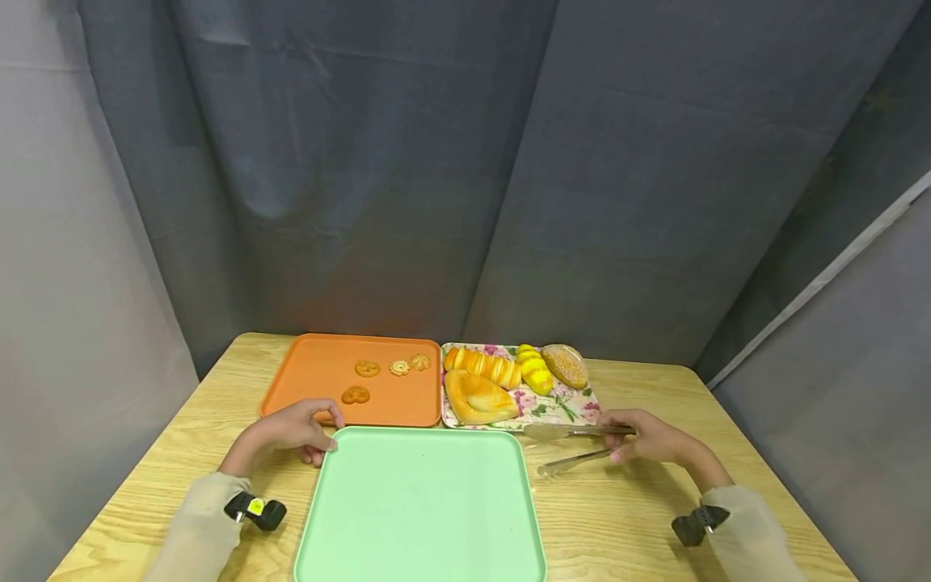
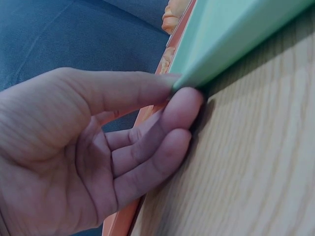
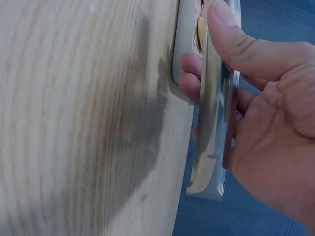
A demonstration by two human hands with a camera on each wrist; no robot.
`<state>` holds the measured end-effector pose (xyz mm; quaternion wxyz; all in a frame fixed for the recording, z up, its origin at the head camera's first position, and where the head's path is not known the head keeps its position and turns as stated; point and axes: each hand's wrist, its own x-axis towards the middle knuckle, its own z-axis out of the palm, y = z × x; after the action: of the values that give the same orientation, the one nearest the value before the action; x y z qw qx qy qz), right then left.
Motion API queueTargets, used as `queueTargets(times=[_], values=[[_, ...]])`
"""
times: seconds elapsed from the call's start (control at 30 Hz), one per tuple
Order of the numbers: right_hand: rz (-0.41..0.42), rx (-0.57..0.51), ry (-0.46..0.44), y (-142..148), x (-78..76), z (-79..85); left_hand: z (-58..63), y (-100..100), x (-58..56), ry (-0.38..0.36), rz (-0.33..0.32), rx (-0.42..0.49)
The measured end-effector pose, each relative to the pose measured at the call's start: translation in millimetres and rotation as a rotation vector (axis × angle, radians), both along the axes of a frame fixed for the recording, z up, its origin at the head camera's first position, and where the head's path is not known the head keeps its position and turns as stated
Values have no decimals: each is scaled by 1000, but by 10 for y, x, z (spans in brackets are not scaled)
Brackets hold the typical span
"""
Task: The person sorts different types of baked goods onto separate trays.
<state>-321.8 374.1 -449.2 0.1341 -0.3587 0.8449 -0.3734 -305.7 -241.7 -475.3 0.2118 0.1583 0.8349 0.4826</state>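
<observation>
At its far left corner, my left hand (image 1: 294,428) pinches the rim of a mint-green tray (image 1: 425,509); the left wrist view shows thumb and fingertips at that rim (image 2: 197,69). My right hand (image 1: 643,436) holds metal tongs (image 1: 575,462) whose arms are spread and point left, over the table beside the green tray's far right corner. In the right wrist view the tongs (image 3: 211,113) lie between thumb and fingers. Beyond stands a floral tray (image 1: 560,412) with a sliced-look long bread (image 1: 483,365), a folded bread (image 1: 476,398), a yellow bread (image 1: 534,369) and a crumb-topped bun (image 1: 565,365).
An orange tray (image 1: 313,372) at the back left bears several small cookies (image 1: 355,395). It stands side by side with the floral tray on a wooden table (image 1: 618,525). Grey curtains (image 1: 364,178) rise behind the table and at both sides.
</observation>
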Motion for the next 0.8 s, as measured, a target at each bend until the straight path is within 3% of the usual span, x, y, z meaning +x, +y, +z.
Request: queueTargets(times=[0.5, 0.8], values=[[9, -6, -133, -1, -2, -42, 6, 6, 5, 0, 6, -9], [-72, 88, -133, -30, 1, -42, 9, 7, 2, -5, 4, -8]])
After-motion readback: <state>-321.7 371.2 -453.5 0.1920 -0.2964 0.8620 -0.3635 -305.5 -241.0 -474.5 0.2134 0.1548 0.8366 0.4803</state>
